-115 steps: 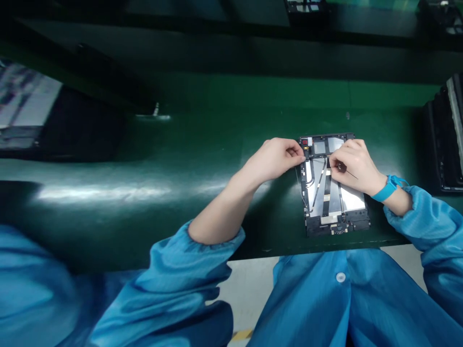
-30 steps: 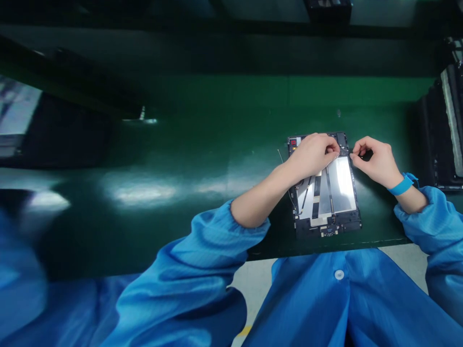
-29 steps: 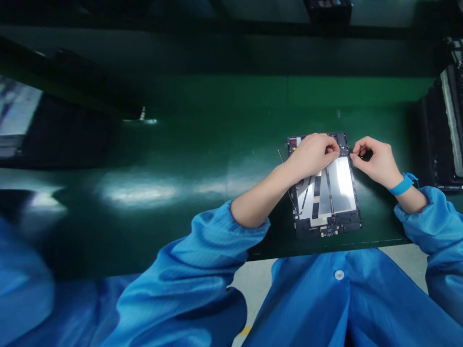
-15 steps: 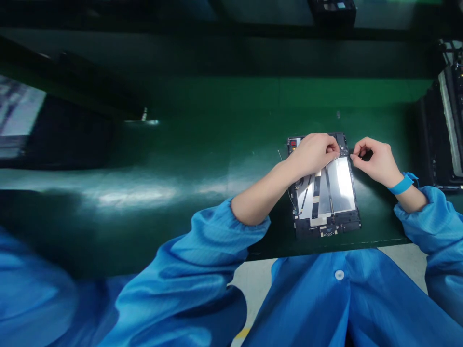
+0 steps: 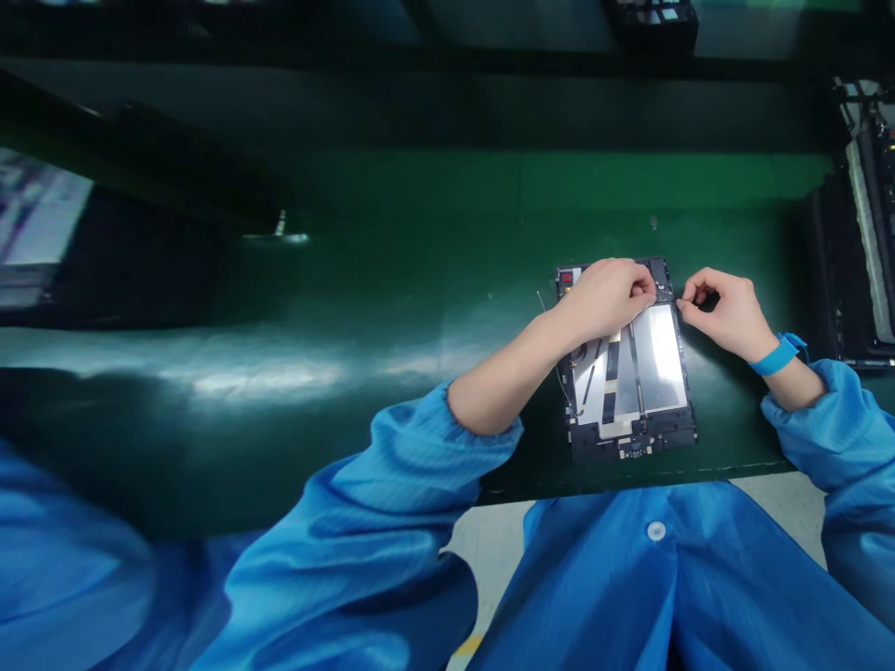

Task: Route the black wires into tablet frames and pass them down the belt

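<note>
An opened tablet point(image 5: 664, 359), its inner plates, flex cables and boards showing, lies flat near the front edge of the green bench. My left hand point(image 5: 612, 294) reaches across its upper part, with thumb and fingertips pinched together near the upper right of the device. Whatever sits between those fingertips is too small to make out. Just beyond the tablet's right edge, my right hand point(image 5: 723, 308) is closed in a pinch, its fingertips close to the frame. I cannot tell what, if anything, it holds. A blue wrist strap point(image 5: 779, 356) circles my right wrist.
Stacked dark device parts point(image 5: 863, 233) stand at the right end of the green bench point(image 5: 392, 280). A dark box point(image 5: 654, 26) sits on the shelf at the back. At the left are a dark object with a bright panel point(image 5: 42, 214) and a blue sleeve point(image 5: 62, 559).
Both hands and the tablet stay in nearly the same place. The background has shifted very slightly with the camera.
</note>
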Tool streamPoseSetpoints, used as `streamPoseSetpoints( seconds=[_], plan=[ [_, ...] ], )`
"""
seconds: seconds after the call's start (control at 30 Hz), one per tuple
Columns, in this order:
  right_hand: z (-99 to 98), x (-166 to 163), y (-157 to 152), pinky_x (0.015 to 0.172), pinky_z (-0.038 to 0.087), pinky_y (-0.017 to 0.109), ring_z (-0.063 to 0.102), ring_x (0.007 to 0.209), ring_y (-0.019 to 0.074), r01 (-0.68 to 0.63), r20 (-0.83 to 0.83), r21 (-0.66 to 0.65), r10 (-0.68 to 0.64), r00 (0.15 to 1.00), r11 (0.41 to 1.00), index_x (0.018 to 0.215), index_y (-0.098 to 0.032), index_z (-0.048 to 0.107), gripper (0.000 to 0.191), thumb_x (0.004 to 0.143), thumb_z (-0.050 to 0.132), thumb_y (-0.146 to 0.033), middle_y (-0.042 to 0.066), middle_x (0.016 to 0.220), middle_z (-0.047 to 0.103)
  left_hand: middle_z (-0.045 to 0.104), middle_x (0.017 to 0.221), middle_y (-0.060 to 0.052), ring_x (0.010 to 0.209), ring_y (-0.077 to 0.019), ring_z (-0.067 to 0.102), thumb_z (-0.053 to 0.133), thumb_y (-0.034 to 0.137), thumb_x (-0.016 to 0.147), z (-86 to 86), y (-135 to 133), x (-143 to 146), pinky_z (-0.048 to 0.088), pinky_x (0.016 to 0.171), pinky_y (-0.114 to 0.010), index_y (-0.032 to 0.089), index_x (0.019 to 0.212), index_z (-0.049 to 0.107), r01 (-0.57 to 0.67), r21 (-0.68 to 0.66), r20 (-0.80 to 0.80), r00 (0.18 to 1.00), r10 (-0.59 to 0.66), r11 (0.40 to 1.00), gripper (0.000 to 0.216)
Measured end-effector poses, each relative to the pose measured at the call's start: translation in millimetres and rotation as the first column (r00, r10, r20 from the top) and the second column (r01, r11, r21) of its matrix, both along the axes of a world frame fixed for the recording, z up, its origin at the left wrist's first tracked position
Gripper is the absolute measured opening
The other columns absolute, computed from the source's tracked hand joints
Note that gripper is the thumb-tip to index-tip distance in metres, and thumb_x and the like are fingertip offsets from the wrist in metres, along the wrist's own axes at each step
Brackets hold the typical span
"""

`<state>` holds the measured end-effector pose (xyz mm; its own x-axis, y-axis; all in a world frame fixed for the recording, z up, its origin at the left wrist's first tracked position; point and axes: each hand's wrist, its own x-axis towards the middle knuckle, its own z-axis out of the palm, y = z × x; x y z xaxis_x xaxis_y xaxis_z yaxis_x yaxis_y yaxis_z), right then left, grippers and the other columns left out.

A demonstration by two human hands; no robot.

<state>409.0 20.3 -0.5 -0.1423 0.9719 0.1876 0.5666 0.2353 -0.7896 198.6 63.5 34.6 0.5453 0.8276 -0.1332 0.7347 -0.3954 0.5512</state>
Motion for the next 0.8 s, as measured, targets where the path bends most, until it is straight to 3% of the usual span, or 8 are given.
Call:
streamPoseSetpoints(
  seconds=[0.8],
  plan=[
    [-2.4,-0.5,2.7,0.069,0.049,0.03,0.061,0.067,0.0155,0.007,-0.035,-0.046,-0.008,0.999,0.999,0.071,-0.023,0.064,0.008,0.074,0.067,-0.016,-0.002,0.071,0.069,0.077,0.093,-0.007,0.084,-0.022,0.068,0.06,0.018,0.09,-4.7,0.3,-1.6,0.051,0.083,-0.038,0.018,0.085,0.074,-0.006,0.023,0.045,0.999,0.005,1.0,0.015]
  ],
)
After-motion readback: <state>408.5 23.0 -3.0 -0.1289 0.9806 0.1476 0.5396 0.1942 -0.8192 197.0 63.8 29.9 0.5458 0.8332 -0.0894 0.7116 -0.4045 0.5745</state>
